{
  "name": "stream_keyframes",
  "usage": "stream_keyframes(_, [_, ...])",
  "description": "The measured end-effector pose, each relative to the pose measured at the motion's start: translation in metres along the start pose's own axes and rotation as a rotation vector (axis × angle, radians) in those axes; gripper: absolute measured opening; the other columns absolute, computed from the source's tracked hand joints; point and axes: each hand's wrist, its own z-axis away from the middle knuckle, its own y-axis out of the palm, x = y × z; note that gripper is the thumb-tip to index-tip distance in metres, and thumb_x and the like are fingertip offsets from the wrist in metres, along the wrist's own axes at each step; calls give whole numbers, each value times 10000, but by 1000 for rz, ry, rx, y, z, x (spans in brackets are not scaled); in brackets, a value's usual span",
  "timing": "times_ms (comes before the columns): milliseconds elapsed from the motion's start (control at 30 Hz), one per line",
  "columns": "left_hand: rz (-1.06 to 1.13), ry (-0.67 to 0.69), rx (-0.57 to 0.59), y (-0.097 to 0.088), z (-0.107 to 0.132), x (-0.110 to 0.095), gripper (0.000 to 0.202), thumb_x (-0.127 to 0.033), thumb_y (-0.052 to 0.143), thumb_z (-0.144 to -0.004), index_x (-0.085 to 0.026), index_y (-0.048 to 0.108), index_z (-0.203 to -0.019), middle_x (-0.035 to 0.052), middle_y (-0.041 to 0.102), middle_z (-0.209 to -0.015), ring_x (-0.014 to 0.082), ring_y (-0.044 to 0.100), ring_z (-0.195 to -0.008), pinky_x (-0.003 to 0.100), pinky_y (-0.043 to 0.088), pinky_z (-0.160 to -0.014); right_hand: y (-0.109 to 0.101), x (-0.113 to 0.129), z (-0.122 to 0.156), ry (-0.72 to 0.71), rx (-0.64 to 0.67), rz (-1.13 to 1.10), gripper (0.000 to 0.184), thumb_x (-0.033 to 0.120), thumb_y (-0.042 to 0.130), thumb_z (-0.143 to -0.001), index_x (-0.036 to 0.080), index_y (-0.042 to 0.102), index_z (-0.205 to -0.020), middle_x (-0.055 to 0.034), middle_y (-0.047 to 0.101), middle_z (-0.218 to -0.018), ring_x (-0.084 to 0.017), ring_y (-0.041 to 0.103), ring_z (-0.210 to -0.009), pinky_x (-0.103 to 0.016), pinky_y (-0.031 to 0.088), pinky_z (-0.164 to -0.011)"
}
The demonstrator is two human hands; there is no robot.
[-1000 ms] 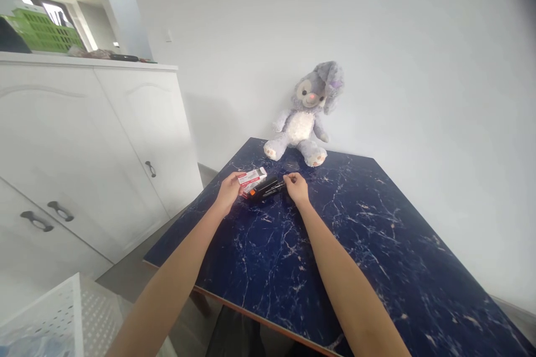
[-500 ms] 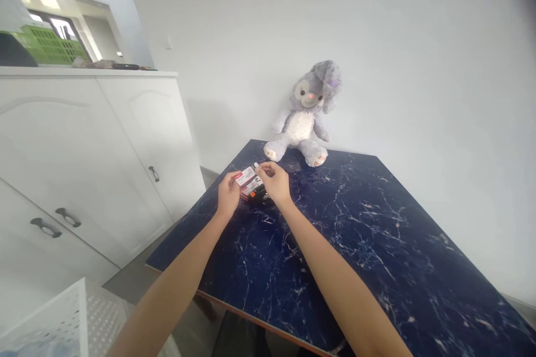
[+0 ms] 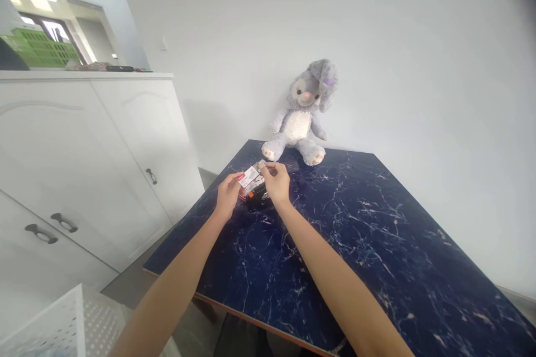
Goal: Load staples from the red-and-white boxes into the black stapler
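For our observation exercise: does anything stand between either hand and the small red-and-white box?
Nothing visible does. The left hand grips the red-and-white box at its near end, the right hand pinches its far end. A black-and-orange object lies beneath.

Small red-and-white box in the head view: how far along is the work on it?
Done: the small red-and-white box is off the table, held in the left hand. In hand: the right hand pinches its far end; whether a flap is open is too small to tell. Left: no contents show outside the box, and the black-and-orange tool lies on the table beneath it.
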Motion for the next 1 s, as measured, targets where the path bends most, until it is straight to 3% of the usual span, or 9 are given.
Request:
stream_keyframes(133, [20, -53, 12, -3, -2, 2, 397, -427, 753, -784, -178, 715, -1091, 59, 732, -904, 118, 605, -598, 249, 510, -568, 4, -6, -2, 104, 15, -106, 330, 513, 684, -809, 200, 710, -910, -59, 703, -1018, -194, 652, -861, -322, 529, -822])
stream_keyframes(300, [-65, 2, 97, -5, -3, -1, 364, -397, 772, -772, -176, 735, -1059, 37, 728, -832, 105, 578, -551, 242, 508, -536, 8, -8, -2, 335, 1, -357, 374, 531, 737, -731, 184, 684, -858, -19, 690, -807, -170, 614, -715, -282, 504, -677])
stream_keyframes(400, [-75, -3, 129, -5, -2, -1, 341, -353, 794, -747, -164, 752, -1028, 33, 729, -780, 105, 581, -527, 238, 511, -526, 9, -6, 0, 398, -27, -465, 375, 520, 762, -700, 176, 663, -815, -1, 674, -762, -150, 592, -680, -266, 486, -663])
stream_keyframes(500, [-43, -17, 114, -4, -1, -1, 339, -367, 773, -776, -170, 736, -1049, 31, 735, -802, 109, 611, -550, 239, 533, -547, 8, -4, 0, 345, -17, -425, 367, 526, 747, -717, 180, 661, -803, -2, 689, -760, -151, 597, -676, -266, 483, -669])
stream_keyframes(633, [68, -90, 61, -1, 0, -4, 354, -401, 752, -812, -175, 693, -1079, 52, 756, -887, 112, 659, -599, 226, 545, -562, 2, 2, 2, 174, 36, -116, 317, 507, 708, -774, 192, 707, -810, -20, 741, -821, -163, 636, -691, -275, 489, -709])
stream_keyframes(800, [261, -281, 11, 3, 1, -9, 315, -290, 799, -795, -173, 690, -1066, 72, 771, -948, 105, 694, -625, 173, 544, -533, -9, 14, 3, 5, 58, 177, 284, 492, 656, -854, 223, 737, -807, -8, 765, -885, -166, 670, -741, -273, 480, -745])
stream_keyframes(933, [308, -302, -27, 2, -1, -10, 282, -224, 785, -813, -178, 690, -1074, 65, 771, -976, 114, 728, -705, 173, 589, -617, -18, 24, -3, -143, 157, 334, 239, 414, 626, -896, 243, 742, -777, 2, 770, -995, -162, 680, -789, -270, 480, -768])
stream_keyframes(1000, [337, -300, -27, 0, -1, -11, 285, -209, 772, -821, -176, 686, -1091, 70, 773, -990, 124, 739, -744, 188, 606, -672, -22, 27, -8, -164, 217, 331, 164, 356, 619, -903, 255, 747, -886, 10, 771, -1019, -154, 688, -774, -270, 490, -779])
